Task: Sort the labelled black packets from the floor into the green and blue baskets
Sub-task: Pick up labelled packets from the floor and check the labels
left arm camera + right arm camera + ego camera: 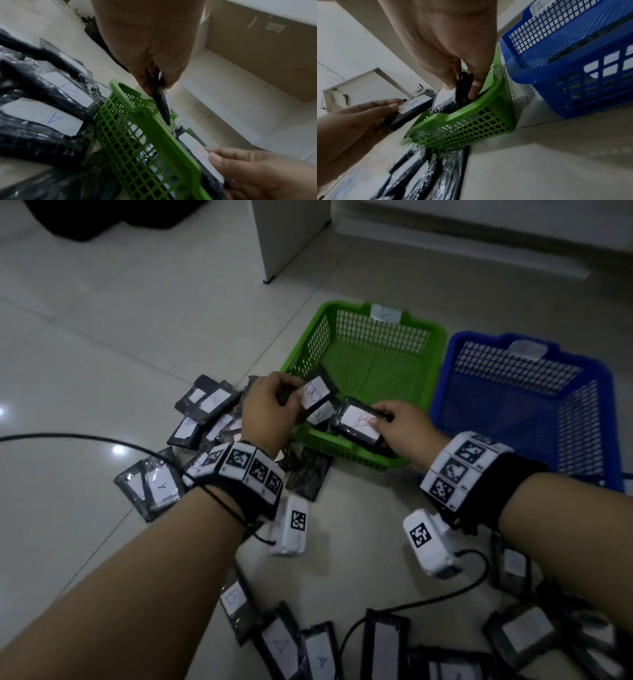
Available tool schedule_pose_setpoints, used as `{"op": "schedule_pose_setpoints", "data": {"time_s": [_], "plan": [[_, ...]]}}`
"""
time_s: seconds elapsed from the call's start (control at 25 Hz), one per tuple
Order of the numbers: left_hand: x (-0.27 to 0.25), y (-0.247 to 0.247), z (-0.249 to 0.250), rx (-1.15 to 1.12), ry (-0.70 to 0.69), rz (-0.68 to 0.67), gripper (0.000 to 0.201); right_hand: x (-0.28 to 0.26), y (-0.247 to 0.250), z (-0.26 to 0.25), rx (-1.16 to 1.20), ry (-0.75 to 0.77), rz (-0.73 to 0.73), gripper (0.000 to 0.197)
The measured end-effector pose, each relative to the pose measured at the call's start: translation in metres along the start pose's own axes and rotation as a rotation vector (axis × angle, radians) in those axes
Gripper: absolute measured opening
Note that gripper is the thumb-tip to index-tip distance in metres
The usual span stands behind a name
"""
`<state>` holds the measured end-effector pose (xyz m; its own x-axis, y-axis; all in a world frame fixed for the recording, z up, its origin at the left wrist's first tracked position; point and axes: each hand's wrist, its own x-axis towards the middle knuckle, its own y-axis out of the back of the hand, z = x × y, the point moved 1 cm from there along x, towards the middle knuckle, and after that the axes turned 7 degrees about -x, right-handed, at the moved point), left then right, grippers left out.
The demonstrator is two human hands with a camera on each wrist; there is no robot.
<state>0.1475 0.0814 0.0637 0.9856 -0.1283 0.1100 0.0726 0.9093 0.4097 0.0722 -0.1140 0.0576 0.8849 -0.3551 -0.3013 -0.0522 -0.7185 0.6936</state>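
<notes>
My left hand [291, 400] pinches a black packet labelled B [317, 392] above the near left corner of the green basket [440, 344]. In the left wrist view this packet [160, 100] shows edge-on between finger and thumb. My right hand [380, 417] grips a second black packet labelled B [358, 422] over the green basket's near rim [453, 117]; the right wrist view shows that packet [464, 86] held low inside. Another labelled packet [318, 414] lies in the basket beneath. The blue basket [609, 392] stands to the right, with a paper tag [541, 6].
Labelled black packets lie heaped on the tiled floor left of the green basket [205, 409], one marked A [161, 487], and in a row near me [308, 652]. Black cables [102, 440] cross the floor. A white cabinet corner [291, 237] stands behind.
</notes>
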Motion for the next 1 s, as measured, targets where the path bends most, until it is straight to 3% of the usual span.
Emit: {"op": "schedule_pose_setpoints", "data": {"time_s": [0.32, 0.4, 0.52, 0.6, 0.68, 0.8, 0.92, 1.0], "plan": [[0.045, -0.008, -0.021, 0.456, -0.144, -0.427, 0.023, -0.011, -0.006, -0.002, -0.280, -0.025, -0.023, 0.050], [0.050, 0.002, -0.017, 0.515, -0.221, -0.522, 0.022, -0.024, -0.008, -0.013, -0.286, 0.030, 0.078, 0.049], [0.056, 0.031, -0.007, 0.534, -0.384, -0.566, 0.018, -0.052, -0.020, -0.039, -0.116, 0.195, 0.235, 0.031], [0.054, 0.054, -0.004, 0.523, -0.436, -0.628, 0.015, -0.066, -0.039, -0.052, -0.108, 0.221, 0.188, 0.024], [0.049, 0.071, -0.014, 0.535, -0.425, -0.695, 0.015, -0.067, -0.066, -0.053, -0.185, 0.149, 0.072, 0.025], [0.039, 0.083, -0.055, 0.520, -0.366, -0.642, 0.031, -0.059, -0.110, -0.049, -0.307, 0.044, -0.016, 0.039], [0.032, 0.085, -0.091, 0.541, -0.242, -0.502, 0.052, -0.054, -0.140, -0.044, -0.351, 0.001, 0.027, 0.064], [0.026, 0.084, -0.105, 0.571, -0.182, -0.499, 0.065, -0.055, -0.152, -0.040, -0.398, -0.044, 0.023, 0.083]]}}
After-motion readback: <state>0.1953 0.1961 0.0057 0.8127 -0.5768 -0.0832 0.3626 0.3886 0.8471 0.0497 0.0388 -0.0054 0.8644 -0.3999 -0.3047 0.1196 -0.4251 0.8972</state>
